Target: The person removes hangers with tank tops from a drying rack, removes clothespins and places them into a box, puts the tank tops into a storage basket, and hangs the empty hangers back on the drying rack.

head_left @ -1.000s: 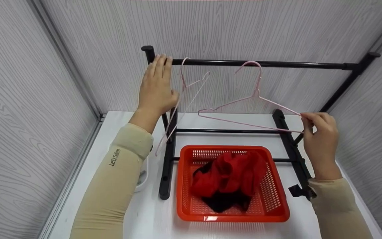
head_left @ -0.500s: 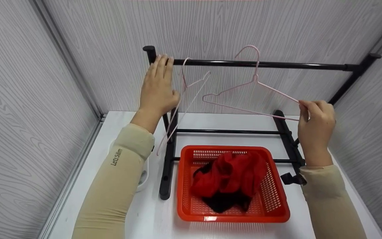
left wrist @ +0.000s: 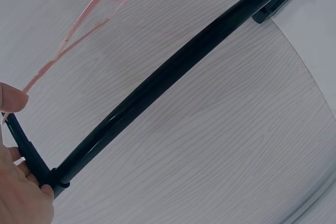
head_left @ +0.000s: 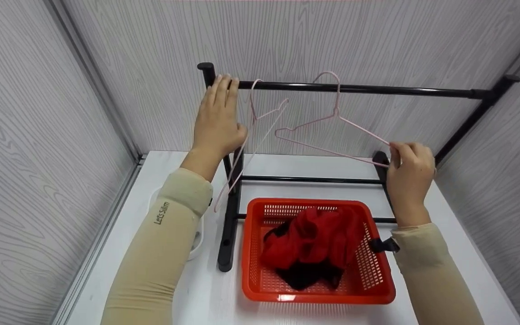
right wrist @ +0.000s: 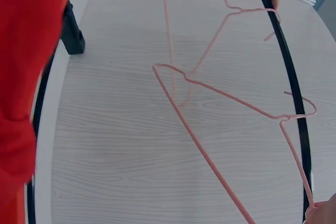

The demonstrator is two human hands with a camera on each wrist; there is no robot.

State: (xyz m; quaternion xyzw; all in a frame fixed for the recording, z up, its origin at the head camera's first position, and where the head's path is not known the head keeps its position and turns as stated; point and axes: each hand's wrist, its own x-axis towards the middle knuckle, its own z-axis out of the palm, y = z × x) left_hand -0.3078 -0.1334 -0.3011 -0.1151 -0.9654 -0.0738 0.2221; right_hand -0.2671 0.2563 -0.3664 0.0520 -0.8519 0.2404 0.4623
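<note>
My left hand (head_left: 218, 119) lies with straight fingers over the left end of the black rack's top bar (head_left: 391, 90). Its thumb is beside a pink wire hanger (head_left: 269, 113), which hangs from the bar, turned partly edge-on. My right hand (head_left: 411, 174) pinches the right corner of a second pink wire hanger (head_left: 307, 123). In the right wrist view, this hanger's hook (right wrist: 310, 106) loops across the bar. A rack post (left wrist: 152, 85) crosses the left wrist view, with my left thumb (left wrist: 13, 98) near the hanger wire.
An orange-red plastic basket (head_left: 253, 271) stands in front of the rack, holding red and black cloth (head_left: 316, 232). A white container (head_left: 199, 243) is partly hidden behind my left forearm. Grey wood-patterned panels (head_left: 305, 40) enclose the white table (head_left: 206, 293) on the sides and back.
The second hanger rose with my right hand, then moved left and slightly down, its hook now over the bar. My left hand stayed on the rack's left end.
</note>
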